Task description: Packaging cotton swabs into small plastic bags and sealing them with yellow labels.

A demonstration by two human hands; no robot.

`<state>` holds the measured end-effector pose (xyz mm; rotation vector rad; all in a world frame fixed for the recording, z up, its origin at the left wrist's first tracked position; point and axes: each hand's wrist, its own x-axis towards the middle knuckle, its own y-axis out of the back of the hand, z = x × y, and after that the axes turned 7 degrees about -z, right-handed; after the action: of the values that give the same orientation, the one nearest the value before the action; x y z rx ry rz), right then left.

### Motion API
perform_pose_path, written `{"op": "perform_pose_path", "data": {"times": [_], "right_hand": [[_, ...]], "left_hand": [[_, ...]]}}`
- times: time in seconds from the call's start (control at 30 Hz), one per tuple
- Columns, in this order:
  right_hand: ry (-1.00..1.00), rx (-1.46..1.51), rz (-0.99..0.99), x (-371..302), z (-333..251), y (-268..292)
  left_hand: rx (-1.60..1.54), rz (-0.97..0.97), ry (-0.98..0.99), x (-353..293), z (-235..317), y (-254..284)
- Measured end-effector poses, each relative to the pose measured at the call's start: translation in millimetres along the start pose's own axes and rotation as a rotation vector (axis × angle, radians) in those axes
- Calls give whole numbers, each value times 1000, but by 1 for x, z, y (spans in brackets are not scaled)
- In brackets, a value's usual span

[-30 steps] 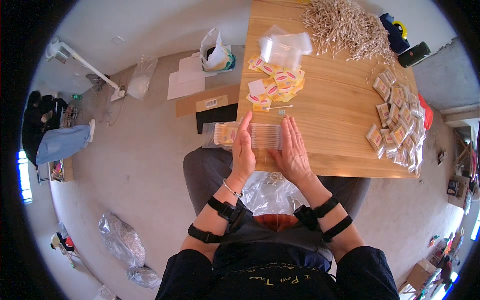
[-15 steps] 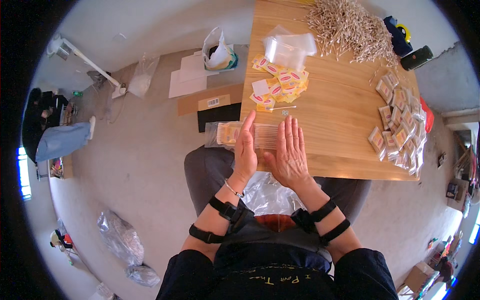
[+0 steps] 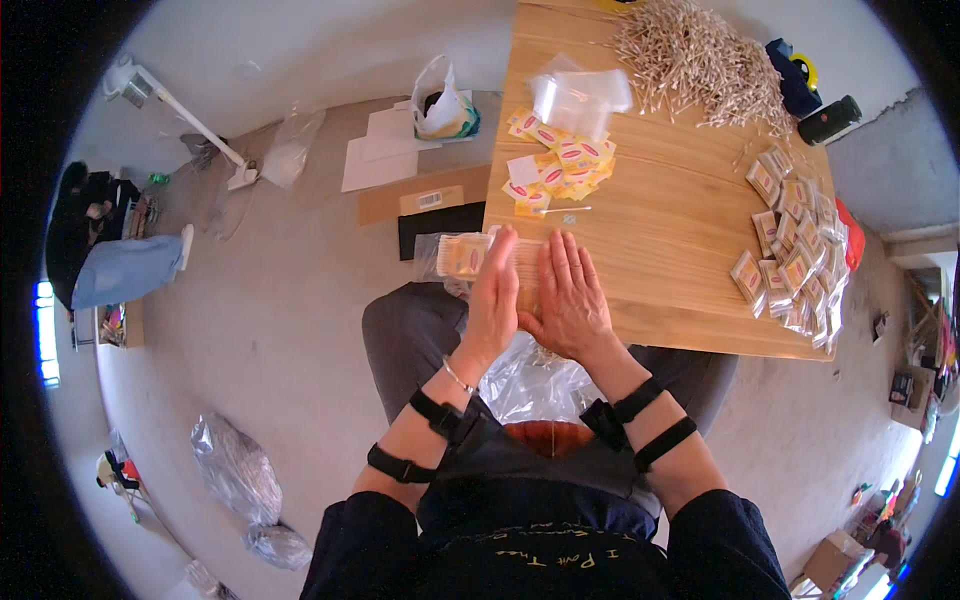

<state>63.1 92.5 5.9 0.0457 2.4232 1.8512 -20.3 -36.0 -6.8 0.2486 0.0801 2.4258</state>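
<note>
At the table's near left corner, a row of cotton swabs (image 3: pixel 529 262) lies with a yellow card among it, and its left part sits inside a clear plastic bag (image 3: pixel 427 257). My left hand (image 3: pixel 494 295) stands edge-on across the row, fingers stretched out. Flat against the right end of the swabs is my right hand (image 3: pixel 572 295), its fingers straight and thumb pointing to the left hand. The swabs under both hands are partly hidden. Beyond my fingertips a single cotton swab (image 3: pixel 567 209) lies beside a pile of yellow printed cards (image 3: pixel 565 170).
Clear empty bags (image 3: pixel 580 98) lie behind the cards. A large heap of loose cotton swabs (image 3: pixel 700 65) covers the far side. Filled swab packs (image 3: pixel 797 250) are piled at the right edge. A clear plastic sheet (image 3: pixel 535 380) rests on my lap. Another person (image 3: pixel 120 255) sits at far left.
My right hand has slid left toward my left hand, and the strip of swabs showing between them is narrower. The whole view has shifted slightly.
</note>
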Motion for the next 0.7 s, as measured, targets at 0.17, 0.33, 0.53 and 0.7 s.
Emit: {"op": "perform_pose_path", "data": {"times": [0.17,0.33,0.53,0.7], "right_hand": [[-2,-20,40,1,5,-5],[10,-87,-34,0,5,2],[1,-71,-47,0,1,5],[0,-76,-38,0,2,3]], "left_hand": [[793,-235,-91,-43,18,6],[972,-246,-85,-44,18,-2],[1005,-198,-134,-40,7,-4],[1018,-203,-155,-40,7,-3]]}}
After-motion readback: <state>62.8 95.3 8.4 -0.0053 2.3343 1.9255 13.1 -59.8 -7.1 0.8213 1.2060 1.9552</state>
